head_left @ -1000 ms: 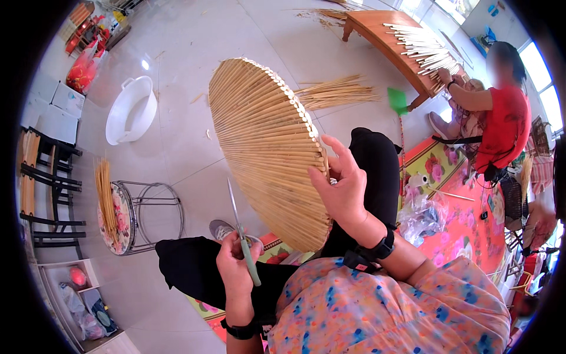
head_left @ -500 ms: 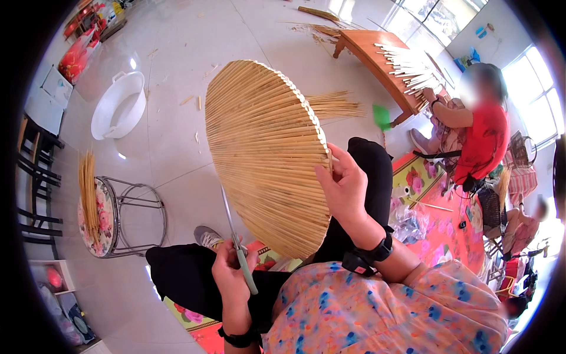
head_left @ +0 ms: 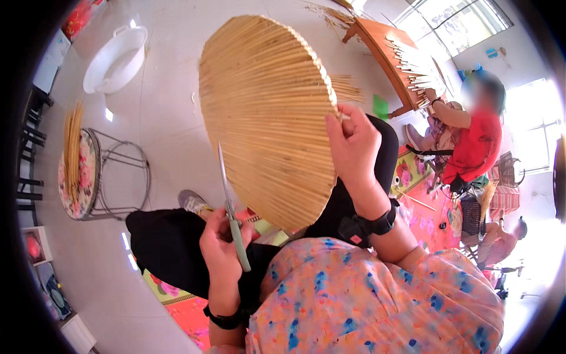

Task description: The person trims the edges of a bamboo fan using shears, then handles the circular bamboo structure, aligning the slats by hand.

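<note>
A large fan-shaped piece of straw-coloured stalks (head_left: 265, 118), bound along its right edge by a braided rim, is held up over my lap. My right hand (head_left: 354, 141) pinches that braided edge, thumb on the near face. In my left hand (head_left: 221, 242) is a pair of scissors (head_left: 234, 230) with pale green handles, fingers closed round them. Their blade points up and lies against the lower left part of the stalks; whether the blades are apart I cannot tell. Part of the left fingers is hidden behind the handle.
A floral stool (head_left: 84, 171) with a bundle of stalks (head_left: 72, 150) stands left, below a white tub (head_left: 118, 62). At right, a person in red (head_left: 480, 141) sits by a wooden bench (head_left: 386, 59) spread with pale sticks (head_left: 413, 65). A flowered mat (head_left: 421, 215) lies beneath.
The stalk piece and my right hand have risen in the picture. The scissors in my left hand have shifted up and slightly left, and their blade now overlaps the stalks.
</note>
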Available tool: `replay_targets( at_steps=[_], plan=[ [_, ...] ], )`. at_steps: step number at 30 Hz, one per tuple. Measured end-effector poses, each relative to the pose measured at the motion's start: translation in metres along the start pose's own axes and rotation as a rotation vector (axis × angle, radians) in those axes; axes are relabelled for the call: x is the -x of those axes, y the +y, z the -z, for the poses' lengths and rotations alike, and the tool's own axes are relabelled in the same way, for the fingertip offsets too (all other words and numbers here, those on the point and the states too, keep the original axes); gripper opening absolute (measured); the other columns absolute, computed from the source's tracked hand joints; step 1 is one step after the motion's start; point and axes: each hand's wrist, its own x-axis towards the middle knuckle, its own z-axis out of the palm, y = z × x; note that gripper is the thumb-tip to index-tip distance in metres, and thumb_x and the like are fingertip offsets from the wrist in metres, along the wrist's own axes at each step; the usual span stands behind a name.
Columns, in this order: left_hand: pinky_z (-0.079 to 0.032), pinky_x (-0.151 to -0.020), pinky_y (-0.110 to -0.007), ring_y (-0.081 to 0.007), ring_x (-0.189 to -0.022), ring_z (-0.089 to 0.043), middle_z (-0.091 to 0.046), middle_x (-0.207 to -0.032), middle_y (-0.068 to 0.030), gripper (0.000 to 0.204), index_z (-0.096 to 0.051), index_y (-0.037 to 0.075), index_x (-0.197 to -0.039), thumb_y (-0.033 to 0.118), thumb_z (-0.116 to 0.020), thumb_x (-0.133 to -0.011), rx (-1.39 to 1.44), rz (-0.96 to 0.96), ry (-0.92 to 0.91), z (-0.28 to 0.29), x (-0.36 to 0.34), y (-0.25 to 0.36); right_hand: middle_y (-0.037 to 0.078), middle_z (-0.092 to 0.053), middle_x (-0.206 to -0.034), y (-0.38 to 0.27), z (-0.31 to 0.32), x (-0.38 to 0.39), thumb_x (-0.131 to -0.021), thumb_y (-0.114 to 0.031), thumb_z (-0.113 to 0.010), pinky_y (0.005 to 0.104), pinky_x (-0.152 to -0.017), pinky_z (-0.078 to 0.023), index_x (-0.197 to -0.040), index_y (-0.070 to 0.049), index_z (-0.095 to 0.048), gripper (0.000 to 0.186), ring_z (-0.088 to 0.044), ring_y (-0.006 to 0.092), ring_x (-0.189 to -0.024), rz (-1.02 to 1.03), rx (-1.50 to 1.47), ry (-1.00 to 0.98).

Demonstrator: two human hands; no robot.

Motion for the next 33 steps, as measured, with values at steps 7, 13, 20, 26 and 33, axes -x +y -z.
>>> replay_targets(
  at_steps=[7,13,20,26,33],
  plan=[
    [-0.054,-0.068,-0.027,-0.0157,-0.073,-0.066,-0.065,-0.087,-0.0077,0.042,-0.056,-0.004,-0.122,-0.004,-0.070,-0.082,0.036,-0.039,-0.039,0.008,0.004,-0.006,0.003,-0.050,-0.054,0.004,0.001,0.003,-0.089,-0.009,-0.070,0.0211,-0.048,-0.036,-0.106,0.002,-0.067,0.021,-0.040,0.0029,-0.051,0.051,-0.122,0.000],
    [-0.050,-0.065,-0.022,-0.0072,-0.072,-0.061,-0.064,-0.085,-0.0015,0.042,-0.059,-0.002,-0.121,-0.004,-0.073,-0.081,0.042,-0.043,-0.026,0.006,0.006,-0.003,-0.002,-0.054,-0.059,0.004,0.000,0.000,-0.088,-0.008,-0.071,0.0202,-0.050,-0.035,-0.109,0.000,-0.069,0.022,-0.038,0.0029,-0.054,0.128,-0.034,-0.026],
    [-0.048,-0.070,-0.023,-0.0084,-0.078,-0.059,-0.063,-0.090,-0.0024,0.050,-0.056,0.001,-0.126,-0.004,-0.072,-0.079,-0.141,-0.137,-0.136,0.010,0.013,0.006,0.011,-0.076,-0.092,-0.006,-0.004,0.019,-0.080,-0.009,-0.077,0.0255,-0.081,-0.055,-0.116,0.001,-0.068,0.038,-0.073,0.0118,-0.088,0.037,-0.316,-0.164],
    [-0.049,-0.070,-0.026,-0.0107,-0.076,-0.059,-0.063,-0.084,-0.0049,0.044,-0.055,0.001,-0.111,-0.003,-0.073,-0.071,-0.522,-0.350,-0.063,0.012,0.019,0.028,0.015,-0.074,-0.096,-0.015,-0.004,0.029,-0.076,-0.009,-0.078,0.0290,-0.081,-0.056,-0.115,0.002,-0.069,0.042,-0.074,0.0185,-0.087,0.144,-0.286,-0.235],
    [-0.050,-0.058,-0.033,-0.0213,-0.064,-0.061,-0.065,-0.075,-0.0065,0.048,-0.064,0.008,-0.105,-0.002,-0.079,-0.061,-0.991,-0.625,-0.004,0.009,0.018,0.058,0.015,-0.074,-0.096,-0.014,-0.004,0.031,-0.070,-0.007,-0.077,0.0297,-0.081,-0.057,-0.110,0.003,-0.070,0.041,-0.073,0.0203,-0.084,0.213,-0.321,-0.258]
  ],
)
